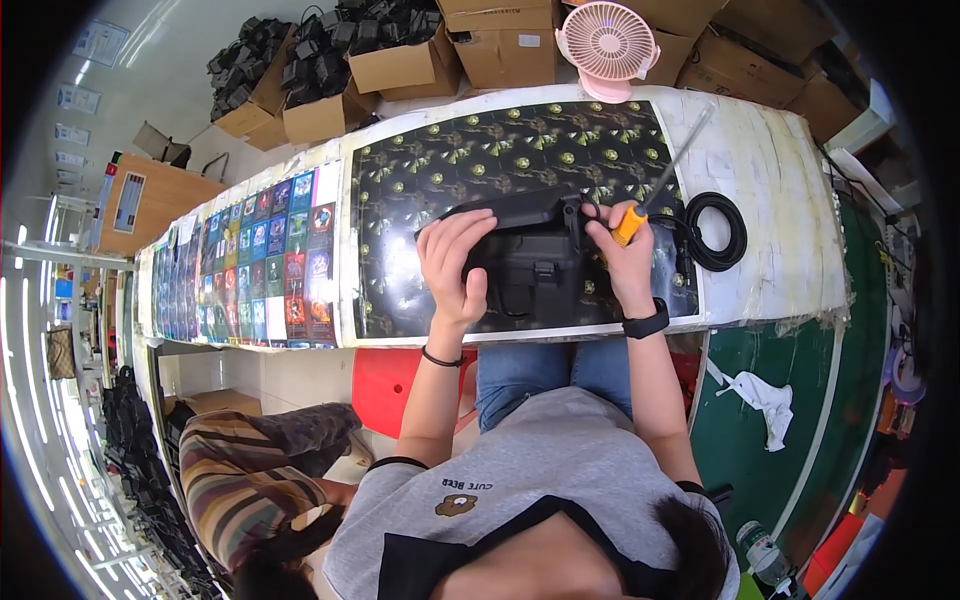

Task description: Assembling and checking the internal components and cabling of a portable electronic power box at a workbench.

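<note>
A black plastic case (pixel 535 262) lies on the black patterned mat (pixel 420 200) of the long workbench. My left hand (pixel 452 262) rests flat on the case's left side and holds it down. My right hand (pixel 622 255) grips a screwdriver (pixel 640 208) by its orange handle. The metal shaft points up and away to the right. The right hand sits at the case's upper right corner. A black band is on my left wrist and a black watch on my right.
A coiled black cable (pixel 718 232) lies right of the case. A pink desk fan (pixel 608 45) stands at the bench's far edge before cardboard boxes (pixel 400 65). Another person in a striped top (pixel 235 470) sits at lower left. A white rag (pixel 762 398) lies on the green floor.
</note>
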Tool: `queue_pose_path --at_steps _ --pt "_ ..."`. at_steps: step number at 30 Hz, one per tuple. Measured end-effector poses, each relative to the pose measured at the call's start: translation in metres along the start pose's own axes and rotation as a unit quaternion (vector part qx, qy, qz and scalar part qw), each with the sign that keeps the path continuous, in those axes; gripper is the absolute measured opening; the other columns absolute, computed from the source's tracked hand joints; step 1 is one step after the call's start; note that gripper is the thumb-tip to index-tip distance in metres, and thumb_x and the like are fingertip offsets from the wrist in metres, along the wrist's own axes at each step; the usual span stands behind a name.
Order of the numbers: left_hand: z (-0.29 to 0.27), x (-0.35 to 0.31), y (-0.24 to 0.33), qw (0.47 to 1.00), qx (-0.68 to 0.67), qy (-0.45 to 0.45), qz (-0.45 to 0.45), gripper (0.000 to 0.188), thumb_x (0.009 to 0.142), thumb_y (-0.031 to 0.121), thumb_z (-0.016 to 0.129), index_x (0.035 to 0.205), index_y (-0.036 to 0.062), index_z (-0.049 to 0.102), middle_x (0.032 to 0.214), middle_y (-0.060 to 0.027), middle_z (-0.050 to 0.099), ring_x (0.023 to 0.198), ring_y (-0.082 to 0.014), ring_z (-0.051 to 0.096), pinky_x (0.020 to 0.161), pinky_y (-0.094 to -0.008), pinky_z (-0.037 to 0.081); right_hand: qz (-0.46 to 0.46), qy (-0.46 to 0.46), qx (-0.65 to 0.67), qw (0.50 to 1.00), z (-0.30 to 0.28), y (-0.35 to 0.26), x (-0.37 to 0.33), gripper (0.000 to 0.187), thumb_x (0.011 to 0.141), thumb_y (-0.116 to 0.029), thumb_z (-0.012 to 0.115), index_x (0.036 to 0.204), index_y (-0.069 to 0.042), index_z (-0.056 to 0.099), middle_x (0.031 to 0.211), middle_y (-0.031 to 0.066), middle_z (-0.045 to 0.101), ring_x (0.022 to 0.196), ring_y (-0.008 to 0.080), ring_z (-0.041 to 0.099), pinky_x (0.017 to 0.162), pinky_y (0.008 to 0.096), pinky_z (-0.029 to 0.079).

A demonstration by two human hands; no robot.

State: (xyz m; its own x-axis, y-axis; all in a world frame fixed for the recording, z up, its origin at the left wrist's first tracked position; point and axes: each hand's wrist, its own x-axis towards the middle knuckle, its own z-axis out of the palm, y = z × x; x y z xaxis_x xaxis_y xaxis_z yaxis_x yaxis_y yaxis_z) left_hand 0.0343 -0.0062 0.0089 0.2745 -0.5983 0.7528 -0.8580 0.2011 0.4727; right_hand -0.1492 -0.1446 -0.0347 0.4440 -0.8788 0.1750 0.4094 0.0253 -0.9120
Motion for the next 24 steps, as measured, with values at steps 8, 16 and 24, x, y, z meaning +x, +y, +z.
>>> queue_pose_path --at_steps 8,16,24 --pt "-0.001 0.005 -0.011 0.993 -0.115 -0.006 -0.033 0.05 0.099 0.039 0.035 0.097 0.005 0.07 0.108 -0.011 0.07 0.105 -0.0281 0.063 0.1 -0.0414 0.035 -0.034 -0.029 -0.043 0.998 -0.014 0.004 -0.008 0.036 0.075 0.013 0.073 0.087 -0.008 0.046 0.091 0.0082 0.062 0.098 0.022 0.066 0.089 0.0327 0.051" --pt "0.002 -0.007 0.006 0.998 -0.044 0.034 0.023 0.035 0.091 0.035 0.046 0.079 0.0083 0.063 0.106 -0.0131 0.071 0.1 -0.0299 0.064 0.097 -0.0414 0.037 -0.032 0.094 0.007 0.995 0.006 0.01 -0.016 0.037 0.077 0.014 0.071 0.086 -0.009 0.044 0.086 0.0066 0.062 0.094 0.0215 0.067 0.085 0.0302 0.052" --pt "0.01 -0.047 0.038 0.99 0.115 0.065 0.057 0.016 0.082 0.018 0.053 0.069 0.0157 0.06 0.104 -0.0081 0.071 0.098 -0.0254 0.064 0.103 -0.037 0.031 0.148 0.175 0.071 0.971 0.01 0.013 -0.022 0.032 0.081 0.01 0.071 0.084 -0.01 0.045 0.086 0.0044 0.062 0.094 0.0167 0.066 0.084 0.026 0.05"
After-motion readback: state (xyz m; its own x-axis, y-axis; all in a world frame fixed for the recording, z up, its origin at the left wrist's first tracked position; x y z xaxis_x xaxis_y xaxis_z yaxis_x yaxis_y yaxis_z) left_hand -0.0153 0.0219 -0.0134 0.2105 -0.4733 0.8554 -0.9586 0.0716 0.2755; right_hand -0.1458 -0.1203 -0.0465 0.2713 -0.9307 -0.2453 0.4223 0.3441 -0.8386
